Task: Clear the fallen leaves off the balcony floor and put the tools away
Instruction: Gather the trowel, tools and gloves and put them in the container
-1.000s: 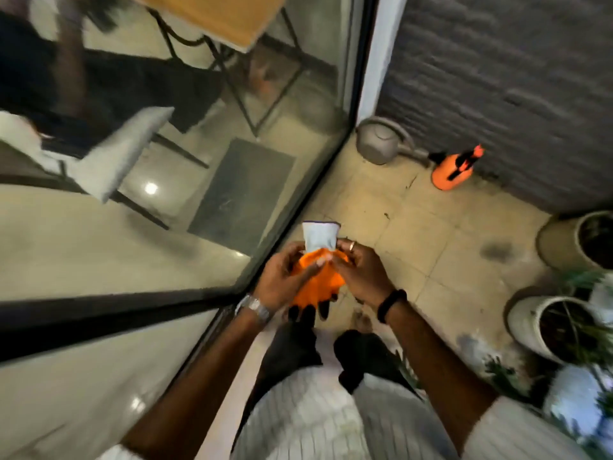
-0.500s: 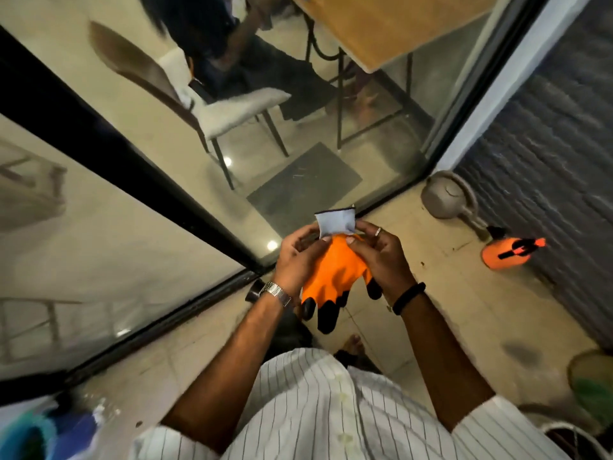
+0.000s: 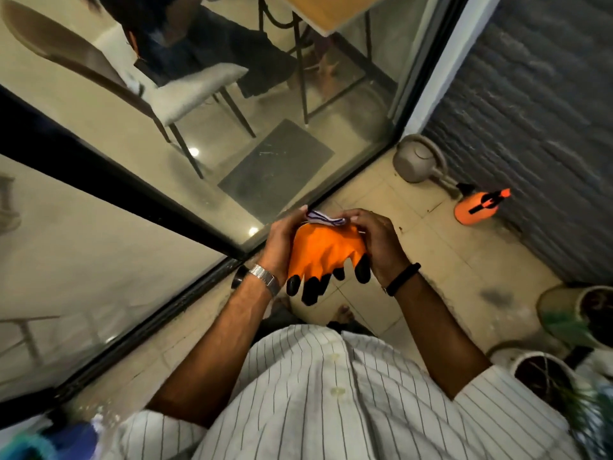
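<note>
Fingers of both hands curl round an orange glove with black tips, held in the air above the balcony floor, just in front of the striped shirt. The left hand grips the glove's left edge; the right hand grips its right edge, and both pinch near the bunched white cuff at the top. The glove fingers hang down toward the person.

This looks like handling the glove at its cuff — whether to pull it on or fold it away I cannot tell. To do it well, keep the cuff spread between both thumbs so the opening stays wide, and let the black tips hang free rather than twist.

Pots stand at the right edge: a pale pot whose inside looks dark, and a white pot with dark soil and thin green stems. A grey watering can sits in the corner by the wall, with an orange spray bottle just beside it — what they hold is not visible.
</note>
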{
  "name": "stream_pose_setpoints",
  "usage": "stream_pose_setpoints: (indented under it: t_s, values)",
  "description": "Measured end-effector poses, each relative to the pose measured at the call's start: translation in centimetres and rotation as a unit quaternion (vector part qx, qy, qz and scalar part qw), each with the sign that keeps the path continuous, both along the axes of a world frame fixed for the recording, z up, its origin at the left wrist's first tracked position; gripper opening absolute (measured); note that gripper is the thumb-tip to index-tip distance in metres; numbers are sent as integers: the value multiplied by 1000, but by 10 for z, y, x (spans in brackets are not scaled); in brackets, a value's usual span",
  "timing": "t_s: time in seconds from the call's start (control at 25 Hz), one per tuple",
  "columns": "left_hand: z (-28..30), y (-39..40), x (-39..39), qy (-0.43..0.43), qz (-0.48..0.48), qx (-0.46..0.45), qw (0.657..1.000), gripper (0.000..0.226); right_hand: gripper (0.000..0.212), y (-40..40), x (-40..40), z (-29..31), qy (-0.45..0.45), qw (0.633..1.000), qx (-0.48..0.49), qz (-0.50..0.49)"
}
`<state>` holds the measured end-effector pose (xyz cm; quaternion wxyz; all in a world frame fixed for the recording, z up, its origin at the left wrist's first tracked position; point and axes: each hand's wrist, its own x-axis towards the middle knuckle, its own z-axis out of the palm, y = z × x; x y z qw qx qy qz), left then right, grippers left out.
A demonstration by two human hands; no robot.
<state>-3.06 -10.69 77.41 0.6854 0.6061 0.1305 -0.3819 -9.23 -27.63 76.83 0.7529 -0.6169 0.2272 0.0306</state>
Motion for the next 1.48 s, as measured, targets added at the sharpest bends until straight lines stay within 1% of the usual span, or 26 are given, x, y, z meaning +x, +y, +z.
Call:
stream_pose_setpoints:
  t_s: [0.04,0.12,0.2,0.24,0.28,0.36,0.44,0.48,0.56,0.64,0.72,0.84,0.92,0.96,1.0,1.08,1.12,1.2,1.24,1.28,1.32,1.4,1.48]
  values:
    - [-3,-5,0,-53,-36,31,997,37,32,-7,-5,-1,6,1000,-13,1]
    - [-6,-15,0,-119,-88,41,988,26,27,-16,-15,-8,13,999,-30,-20]
    - [-8,-24,2,-144,-126,25,981,11,14,-21,-22,-17,1,998,-46,-39]
    - [-8,-27,3,-156,-149,16,976,9,9,-25,-25,-20,-5,997,-57,-48]
    - [-7,-30,4,-171,-174,8,970,13,10,-28,-28,-22,-11,996,-70,-55]
    - [-7,-36,8,-189,-213,15,958,16,26,-34,-34,-23,-22,994,-85,-69]
    - [-6,-44,11,-182,-231,22,956,10,44,-38,-41,-23,-26,994,-72,-80]
    - [-6,-47,10,-187,-231,25,954,9,50,-39,-45,-23,-24,994,-64,-87]
    - [-9,-54,4,-215,-221,37,950,13,51,-40,-50,-27,-11,993,-59,-103]
    - [-12,-58,-3,-210,-202,47,955,29,48,-41,-56,-30,0,991,-51,-120]
    - [-15,-59,-7,-192,-204,36,959,38,46,-43,-61,-30,9,991,-43,-123]
    - [-20,-59,-3,-192,-220,28,956,32,36,-41,-64,-29,25,989,-62,-132]
    - [-19,-59,0,-205,-213,31,955,23,24,-38,-62,-27,17,983,-96,-156]
    - [-19,-60,1,-202,-208,24,957,19,21,-36,-60,-24,8,980,-108,-168]
    - [-18,-60,2,-189,-203,12,961,16,22,-34,-57,-21,-4,977,-114,-178]
    - [-13,-60,5,-152,-197,4,969,13,23,-30,-54,-16,-17,978,-93,-189]
    - [-11,-59,8,-132,-201,11,970,15,24,-30,-52,-15,-20,979,-80,-189]
    - [-5,-58,13,-97,-227,27,969,23,28,-30,-49,-12,-30,980,-90,-175]
    - [-3,-57,15,-94,-235,32,967,27,29,-31,-47,-12,-36,981,-105,-161]
    - [-3,-57,16,-105,-235,33,966,27,28,-31,-47,-12,-40,982,-105,-150]
    - [-3,-56,17,-122,-226,28,966,22,26,-32,-46,-12,-44,984,-94,-144]
    - [-4,-56,18,-150,-211,5,966,10,26,-35,-45,-12,-55,988,-38,-137]
    - [-5,-54,19,-155,-201,-16,967,15,28,-40,-45,-13,-58,989,18,-138]
